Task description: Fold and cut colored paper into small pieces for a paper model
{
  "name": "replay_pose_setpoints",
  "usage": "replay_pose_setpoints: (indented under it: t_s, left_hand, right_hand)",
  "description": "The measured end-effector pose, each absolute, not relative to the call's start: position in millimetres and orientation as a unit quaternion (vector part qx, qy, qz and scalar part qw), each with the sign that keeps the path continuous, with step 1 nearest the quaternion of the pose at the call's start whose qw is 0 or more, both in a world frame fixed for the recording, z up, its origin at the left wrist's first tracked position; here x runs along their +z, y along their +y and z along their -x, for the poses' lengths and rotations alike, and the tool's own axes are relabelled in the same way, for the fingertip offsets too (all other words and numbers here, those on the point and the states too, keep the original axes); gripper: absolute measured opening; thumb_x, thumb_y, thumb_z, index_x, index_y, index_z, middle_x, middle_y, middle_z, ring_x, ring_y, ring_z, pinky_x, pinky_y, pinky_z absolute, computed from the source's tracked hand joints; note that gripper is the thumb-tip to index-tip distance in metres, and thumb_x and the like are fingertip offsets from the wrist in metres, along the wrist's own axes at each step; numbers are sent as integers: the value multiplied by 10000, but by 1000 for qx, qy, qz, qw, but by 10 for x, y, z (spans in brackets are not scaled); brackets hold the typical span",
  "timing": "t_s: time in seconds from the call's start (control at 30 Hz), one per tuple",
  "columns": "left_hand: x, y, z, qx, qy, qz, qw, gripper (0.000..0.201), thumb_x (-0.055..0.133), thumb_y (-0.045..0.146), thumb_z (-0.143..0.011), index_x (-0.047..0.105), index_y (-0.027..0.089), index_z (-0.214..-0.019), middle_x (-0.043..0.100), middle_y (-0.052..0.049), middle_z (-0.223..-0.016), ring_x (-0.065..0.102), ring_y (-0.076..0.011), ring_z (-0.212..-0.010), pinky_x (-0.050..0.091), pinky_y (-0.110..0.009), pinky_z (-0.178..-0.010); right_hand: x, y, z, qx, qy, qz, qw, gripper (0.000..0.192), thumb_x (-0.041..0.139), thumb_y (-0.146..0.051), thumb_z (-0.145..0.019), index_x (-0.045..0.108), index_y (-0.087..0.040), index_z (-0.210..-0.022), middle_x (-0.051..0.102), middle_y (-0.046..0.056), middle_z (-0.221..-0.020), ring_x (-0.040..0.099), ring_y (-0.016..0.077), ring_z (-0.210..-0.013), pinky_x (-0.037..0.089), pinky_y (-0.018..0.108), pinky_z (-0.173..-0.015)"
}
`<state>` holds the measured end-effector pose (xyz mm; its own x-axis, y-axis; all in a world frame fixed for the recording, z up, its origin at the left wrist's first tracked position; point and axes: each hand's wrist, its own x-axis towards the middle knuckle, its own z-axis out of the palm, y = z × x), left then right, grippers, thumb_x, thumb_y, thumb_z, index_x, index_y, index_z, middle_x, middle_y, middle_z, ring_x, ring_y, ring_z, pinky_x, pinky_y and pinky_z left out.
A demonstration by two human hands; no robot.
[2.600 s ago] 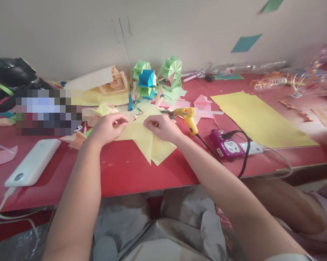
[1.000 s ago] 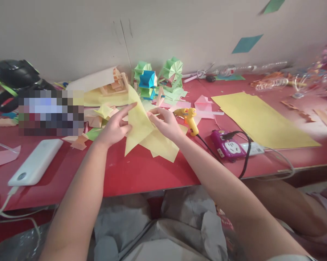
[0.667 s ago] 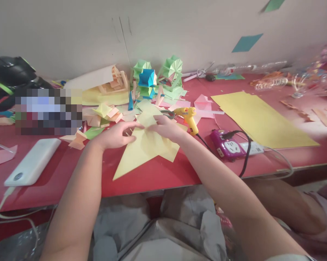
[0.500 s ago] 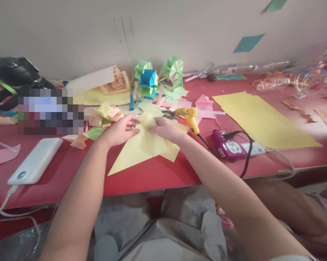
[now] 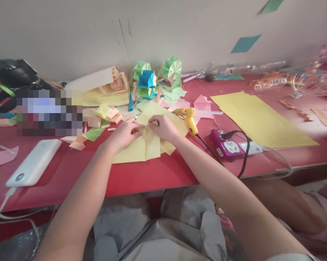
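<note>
A sheet of pale yellow paper (image 5: 134, 152) lies at the front middle of the red table, with an upright crease and a folded flap along its right part. My left hand (image 5: 127, 133) rests on its upper left, thumb and fingers pinched at the fold. Close beside it, my right hand (image 5: 163, 127) pinches the top of the flap with bent fingers. More pale yellow paper (image 5: 167, 148) shows under the sheet on the right. Just right of my right hand lies a yellow glue gun (image 5: 189, 117).
A purple power strip (image 5: 225, 145) with cables and a large yellow sheet (image 5: 261, 119) lie to the right. Folded green paper pieces (image 5: 172, 69) and a blue one (image 5: 147, 79) stand behind. A white power bank (image 5: 34, 163) is at left; a person's leg (image 5: 283, 206) shows at lower right.
The yellow sheet has turned, and its lower left corner no longer points toward me. A straight crease and flap now show. My hands have come closer together, and my left fingers have closed in.
</note>
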<state>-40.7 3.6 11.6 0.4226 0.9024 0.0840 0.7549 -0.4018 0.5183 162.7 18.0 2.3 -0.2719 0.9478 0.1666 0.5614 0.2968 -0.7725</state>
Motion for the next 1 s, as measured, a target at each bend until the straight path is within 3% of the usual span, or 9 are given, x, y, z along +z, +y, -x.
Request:
replay_pose_setpoints:
  t_s: [0.1, 0.23, 0.43, 0.73, 1.0]
  left_hand:
    - [117, 14, 389, 136, 494, -840, 178, 361, 484, 373, -966, 741, 274, -1199, 587, -89, -1145, 627, -252, -1009, 497, -372, -849]
    - [155, -35, 353, 79, 512, -846, 126, 408, 413, 353, -996, 701, 313, -1283, 569, -90, -1152, 624, -256, -996, 486, -366, -816]
    - [169, -67, 308, 32, 522, -846, 107, 469, 335, 351, -1021, 592, 323, -1413, 555, -100, -1169, 634, -271, -989, 488, -376, -819]
    - [170, -52, 293, 29, 531, -835, 139, 469, 340, 334, -1011, 609, 300, -1395, 543, -105, -1155, 625, -291, -1044, 480, -398, -871]
    - [179, -30, 303, 31, 541, -825, 161, 468, 356, 351, -1007, 613, 302, -1394, 545, -95, -1159, 620, -286, -1056, 474, -401, -894]
  right_hand:
    - [33, 171, -1623, 285, -759, 502, 300, 163, 550, -153, -900, 712, -167, -902, 741, 66, -943, 635, 181, -848, 428, 292, -770]
    - [38, 172, -1633, 250, -758, 544, 260, 201, 541, -206, -934, 704, -173, -1047, 746, 95, -1065, 662, 225, -959, 436, 296, -769]
    - [78, 135, -1625, 188, -761, 592, 185, 205, 473, -216, -937, 651, -201, -1037, 723, 89, -978, 651, 234, -876, 403, 286, -643]
    - [108, 88, -1598, 149, -770, 610, 117, 179, 449, -197, -928, 605, -206, -1015, 688, 115, -970, 638, 253, -850, 380, 299, -606]
    - [126, 52, -1581, 149, -777, 602, 106, 164, 442, -165, -913, 592, -192, -973, 682, 123, -942, 634, 258, -831, 316, 299, -553]
